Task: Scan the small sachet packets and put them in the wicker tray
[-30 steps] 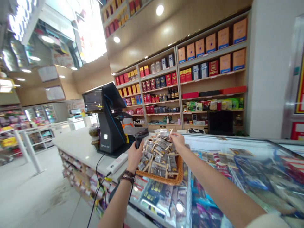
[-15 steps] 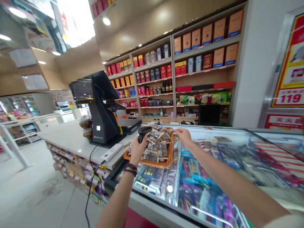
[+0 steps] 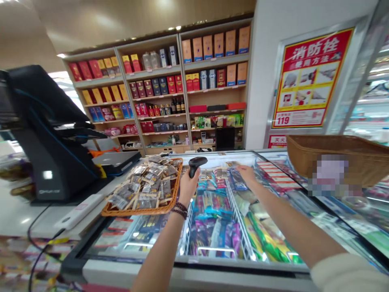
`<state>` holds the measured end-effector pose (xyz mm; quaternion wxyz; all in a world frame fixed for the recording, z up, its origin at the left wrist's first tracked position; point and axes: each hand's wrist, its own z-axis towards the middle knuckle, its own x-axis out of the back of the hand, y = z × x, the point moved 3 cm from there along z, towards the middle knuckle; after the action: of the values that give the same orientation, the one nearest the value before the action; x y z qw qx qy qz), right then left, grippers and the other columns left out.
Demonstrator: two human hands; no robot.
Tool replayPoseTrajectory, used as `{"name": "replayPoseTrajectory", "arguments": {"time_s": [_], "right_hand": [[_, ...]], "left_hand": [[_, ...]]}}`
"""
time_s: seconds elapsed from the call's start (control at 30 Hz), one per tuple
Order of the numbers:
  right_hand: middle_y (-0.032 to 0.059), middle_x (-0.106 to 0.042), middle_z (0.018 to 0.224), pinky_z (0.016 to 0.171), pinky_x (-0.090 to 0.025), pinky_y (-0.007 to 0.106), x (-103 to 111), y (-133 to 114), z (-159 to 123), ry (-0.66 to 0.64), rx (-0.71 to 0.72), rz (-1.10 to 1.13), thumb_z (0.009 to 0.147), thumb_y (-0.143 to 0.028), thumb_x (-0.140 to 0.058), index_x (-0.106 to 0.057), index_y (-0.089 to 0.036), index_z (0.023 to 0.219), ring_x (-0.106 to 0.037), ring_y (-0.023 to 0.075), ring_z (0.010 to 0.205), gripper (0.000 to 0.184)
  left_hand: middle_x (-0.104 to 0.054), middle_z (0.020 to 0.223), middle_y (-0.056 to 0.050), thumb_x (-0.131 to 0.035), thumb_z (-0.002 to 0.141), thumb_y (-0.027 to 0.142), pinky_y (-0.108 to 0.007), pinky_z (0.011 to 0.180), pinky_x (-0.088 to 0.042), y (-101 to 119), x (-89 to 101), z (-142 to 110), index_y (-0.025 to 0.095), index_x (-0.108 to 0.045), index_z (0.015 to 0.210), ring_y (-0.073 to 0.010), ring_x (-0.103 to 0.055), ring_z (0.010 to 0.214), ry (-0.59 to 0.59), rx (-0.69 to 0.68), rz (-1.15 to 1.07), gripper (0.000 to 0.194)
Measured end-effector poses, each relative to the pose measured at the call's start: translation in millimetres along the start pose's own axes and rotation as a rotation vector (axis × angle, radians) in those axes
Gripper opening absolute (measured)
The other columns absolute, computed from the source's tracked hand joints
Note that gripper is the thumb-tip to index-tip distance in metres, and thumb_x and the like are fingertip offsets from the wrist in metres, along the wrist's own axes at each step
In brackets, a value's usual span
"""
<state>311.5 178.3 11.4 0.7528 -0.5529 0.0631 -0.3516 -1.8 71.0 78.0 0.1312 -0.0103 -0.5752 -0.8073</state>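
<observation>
- By the left hand (image 3: 188, 185), one black scanner (image 3: 197, 162) is gripped, its fingers curled round the handle; it is held above the freezer (image 3: 146, 271), just right of the wicker tray (image 3: 152, 211).
- By the right hand (image 3: 248, 175), one small packet (image 3: 232, 164) is pinched between fingertips, over the glass; its print is too small to be read.
- The wicker tray is heaped with many similar packets (image 3: 148, 200), too overlapped to be counted.
- On the one framed poster (image 3: 313, 79), "消防栓", "使用方法" and "119" can be read, with six pictures printed between; on the sign (image 3: 277, 140) beneath, "灭火" is shown.
- The logo on the black terminal (image 3: 51, 142) is only partly legible.
- On the right-hand shelves (image 3: 216, 59), six orange boxes (image 3: 219, 45) with blue bases are lined up; below, two yellow-and-red, two blue-and-white, one red and two orange boxes are seen, then three flat boxes (image 3: 216, 108).
- One brown basket (image 3: 349, 148) is set at right, its label pixelated.
</observation>
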Motion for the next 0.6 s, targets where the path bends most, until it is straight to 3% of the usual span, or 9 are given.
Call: {"name": "replayPoseTrajectory", "arguments": {"time_s": [0.17, 0.3, 0.4, 0.53, 0.6], "right_hand": [[0.0132, -0.079, 0.087, 0.088, -0.054, 0.046, -10.4, 11.7, -15.4, -0.108, -0.118, -0.235, 0.085, -0.051, -0.069, -0.080, -0.022, 0.073, -0.074, 0.0355, 0.096, 0.034], [0.0171, -0.072, 0.128, 0.105, -0.043, 0.056, -29.6, 1.0, -21.9, -0.147, -0.162, -0.572, 0.095, -0.063, -0.055, -0.084, -0.027, 0.107, -0.060, 0.0402, 0.127, 0.048], [0.0170, -0.067, 0.139, 0.108, -0.040, 0.057, -40.8, -2.4, -12.5, -0.169, -0.216, -0.606, 0.098, -0.066, -0.048, -0.073, -0.026, 0.132, -0.056, 0.0400, 0.133, 0.058], [0.0138, -0.058, 0.153, 0.112, -0.039, 0.054, -56.3, 3.0, 6.6, -0.271, -0.022, -0.576, 0.094, -0.055, -0.063, -0.049, -0.026, 0.156, -0.052, 0.0379, 0.139, 0.069], [0.0112, -0.063, 0.148, 0.112, -0.040, 0.053, -62.9, 8.7, 12.7, -0.357, 0.091, -0.537, 0.092, -0.045, -0.067, -0.050, -0.028, 0.155, -0.054, 0.0363, 0.138, 0.068]], "left_hand": [[-0.057, 0.058, 0.002, -0.060, 0.086, 0.065, -0.025, 0.048, -0.037, -39.6, -35.8, 1.7, 0.021, -0.056, 0.080, -0.0133, -0.053, 0.046, -0.021, 0.063, 0.065, 0.045], [-0.056, 0.055, 0.002, -0.059, 0.087, 0.067, -0.026, 0.049, -0.036, -60.8, -42.9, -2.6, 0.021, -0.058, 0.081, -0.0160, -0.054, 0.046, -0.059, 0.082, 0.103, 0.047], [-0.057, 0.055, 0.001, -0.059, 0.088, 0.065, -0.027, 0.052, -0.036, -65.2, -42.1, -6.9, 0.021, -0.059, 0.083, -0.0173, -0.055, 0.048, -0.077, 0.086, 0.147, 0.044], [-0.064, 0.065, -0.002, -0.058, 0.090, 0.060, -0.028, 0.058, -0.038, -60.1, -41.9, -11.8, 0.020, -0.065, 0.089, -0.0200, -0.062, 0.060, -0.094, 0.064, 0.221, 0.041], [-0.067, 0.070, -0.004, -0.060, 0.090, 0.060, -0.028, 0.061, -0.040, -56.4, -43.0, -13.2, 0.019, -0.067, 0.092, -0.0217, -0.064, 0.066, -0.101, 0.040, 0.260, 0.042]]}}
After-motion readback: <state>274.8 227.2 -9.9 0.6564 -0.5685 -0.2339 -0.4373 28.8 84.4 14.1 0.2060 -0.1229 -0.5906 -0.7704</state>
